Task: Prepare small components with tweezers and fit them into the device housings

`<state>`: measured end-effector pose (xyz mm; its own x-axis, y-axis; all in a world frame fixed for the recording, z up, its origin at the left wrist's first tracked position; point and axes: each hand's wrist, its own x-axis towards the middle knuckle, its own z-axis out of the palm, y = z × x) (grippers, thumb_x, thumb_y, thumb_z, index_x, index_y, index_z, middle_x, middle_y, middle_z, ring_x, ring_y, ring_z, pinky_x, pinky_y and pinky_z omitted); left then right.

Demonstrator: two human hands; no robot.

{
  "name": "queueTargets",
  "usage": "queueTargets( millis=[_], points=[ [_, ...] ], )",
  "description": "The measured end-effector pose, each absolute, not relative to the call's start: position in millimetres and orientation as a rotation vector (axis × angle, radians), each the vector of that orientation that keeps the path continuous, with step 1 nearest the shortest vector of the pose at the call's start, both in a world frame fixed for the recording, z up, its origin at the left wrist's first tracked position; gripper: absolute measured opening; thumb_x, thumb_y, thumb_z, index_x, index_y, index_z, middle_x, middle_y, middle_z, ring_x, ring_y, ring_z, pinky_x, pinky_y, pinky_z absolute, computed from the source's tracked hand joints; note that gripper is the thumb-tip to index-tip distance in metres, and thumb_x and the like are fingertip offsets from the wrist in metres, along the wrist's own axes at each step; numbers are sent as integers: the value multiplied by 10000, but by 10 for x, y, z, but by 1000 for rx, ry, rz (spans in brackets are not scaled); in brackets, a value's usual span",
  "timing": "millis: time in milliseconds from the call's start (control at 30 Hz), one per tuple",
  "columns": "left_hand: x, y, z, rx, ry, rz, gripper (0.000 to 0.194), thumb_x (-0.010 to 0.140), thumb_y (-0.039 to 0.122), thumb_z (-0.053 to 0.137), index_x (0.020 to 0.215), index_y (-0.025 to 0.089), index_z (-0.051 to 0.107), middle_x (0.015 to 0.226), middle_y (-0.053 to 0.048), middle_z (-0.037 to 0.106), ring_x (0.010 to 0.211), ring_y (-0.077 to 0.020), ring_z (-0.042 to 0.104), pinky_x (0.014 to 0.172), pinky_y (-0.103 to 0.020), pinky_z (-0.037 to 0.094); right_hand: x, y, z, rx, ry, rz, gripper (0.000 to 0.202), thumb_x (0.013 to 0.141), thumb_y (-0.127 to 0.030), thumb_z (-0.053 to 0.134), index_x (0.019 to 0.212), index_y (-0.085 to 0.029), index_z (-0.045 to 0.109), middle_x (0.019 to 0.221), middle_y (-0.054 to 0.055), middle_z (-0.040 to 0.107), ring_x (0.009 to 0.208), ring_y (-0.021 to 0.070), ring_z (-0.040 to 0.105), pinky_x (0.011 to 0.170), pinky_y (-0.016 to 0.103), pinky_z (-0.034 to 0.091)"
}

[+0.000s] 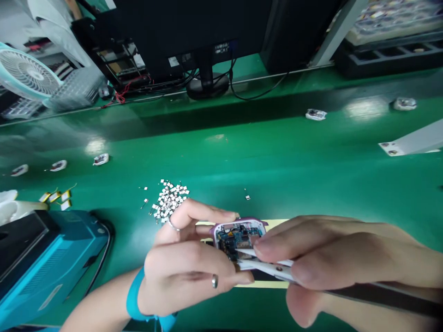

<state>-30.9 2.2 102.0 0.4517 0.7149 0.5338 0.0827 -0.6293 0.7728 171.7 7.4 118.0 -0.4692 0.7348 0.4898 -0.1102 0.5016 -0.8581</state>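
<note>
Near the bottom centre, my left hand (190, 263), with a teal wrist strap and a ring, grips a small device (230, 237) by its edges. The device has a white and purple frame, and its circuit board faces up. My right hand (332, 258) comes in from the right, closed around white-tipped tweezers (273, 269). The tweezer tips reach over the lower part of the board; whether they pinch anything is too small to tell. Beneath both hands lies a pale yellow strip (277, 284). A pile of tiny white parts (170, 199) sits just beyond my left hand.
A blue machine (65, 263) stands at the lower left, near yellow-edged batteries (54, 197). More small devices (101, 159) sit along the green table (214, 161). A monitor (194, 32) and a fan (29, 71) are at the back. A grey bracket (411, 139) juts in from the right.
</note>
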Motion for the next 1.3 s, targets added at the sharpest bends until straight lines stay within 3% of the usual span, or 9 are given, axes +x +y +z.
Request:
queueTargets(
  millis=[200, 367, 533, 667, 900, 1033, 1233, 1300],
  points=[
    [-242, 15, 995, 1797, 713, 1222, 103, 653, 103, 671, 655, 131, 571, 975, -67, 514, 885, -214, 595, 723, -337, 566, 1761, -32, 1069, -638, -1914, 1103, 429, 750, -109, 588, 1030, -433, 555, 1063, -129, 585, 922, 139, 592, 818, 191, 498],
    [-241, 8, 959, 1780, 703, 1210, 111, 634, 81, 681, 658, 127, 583, 982, -67, 506, 901, -218, 588, 751, -349, 555, 1746, -100, 1031, -734, -1897, 986, 392, 751, -128, 593, 1075, -343, 551, 1086, -96, 579, 910, 129, 598, 780, 146, 513],
    [-245, 7, 970, 1807, 700, 1216, 109, 637, 84, 680, 658, 134, 585, 965, -66, 514, 928, -224, 569, 752, -348, 553, 1751, 4, 1121, -606, -1722, 1239, 353, 729, -190, 628, 1055, -307, 556, 919, -29, 659, 840, 174, 625, 751, 267, 543],
    [-234, -12, 992, 1819, 697, 1229, 89, 664, 89, 658, 666, 128, 578, 972, -71, 502, 923, -217, 572, 747, -337, 558, 1719, 66, 1196, -507, -1711, 1235, 286, 733, -190, 622, 1009, -257, 592, 931, 31, 656, 824, 181, 630, 725, 266, 546],
    [-237, -38, 1019, 1892, 707, 1196, 85, 670, 118, 657, 653, 150, 580, 976, -56, 491, 925, -205, 573, 727, -294, 570, 1771, -91, 1044, -574, -1873, 846, 304, 770, -191, 573, 1025, -357, 557, 933, -80, 647, 802, 133, 631, 736, 254, 542],
    [-281, -28, 1020, 2016, 706, 1155, 37, 690, 130, 641, 695, 149, 610, 996, -68, 486, 935, -207, 567, 729, -286, 570, 1785, -124, 986, -620, -1869, 903, 295, 752, -222, 602, 1036, -293, 565, 967, -29, 643, 802, 166, 633, 741, 278, 541],
    [-263, 16, 1012, 2099, 733, 1249, 108, 671, 188, 670, 711, 123, 593, 952, -79, 533, 838, -179, 603, 646, -252, 578, 1765, -13, 1103, -493, -1808, 1066, 376, 663, -117, 661, 962, -337, 597, 1052, -24, 599, 855, 203, 618, 714, 300, 560],
    [-250, 29, 1011, 2082, 758, 1286, 144, 656, 215, 684, 704, 119, 588, 912, -74, 556, 803, -170, 613, 644, -247, 574, 1775, -27, 1128, -509, -1855, 1081, 313, 699, -132, 625, 939, -331, 608, 1053, -37, 597, 851, 196, 621, 686, 258, 568]
  ],
)
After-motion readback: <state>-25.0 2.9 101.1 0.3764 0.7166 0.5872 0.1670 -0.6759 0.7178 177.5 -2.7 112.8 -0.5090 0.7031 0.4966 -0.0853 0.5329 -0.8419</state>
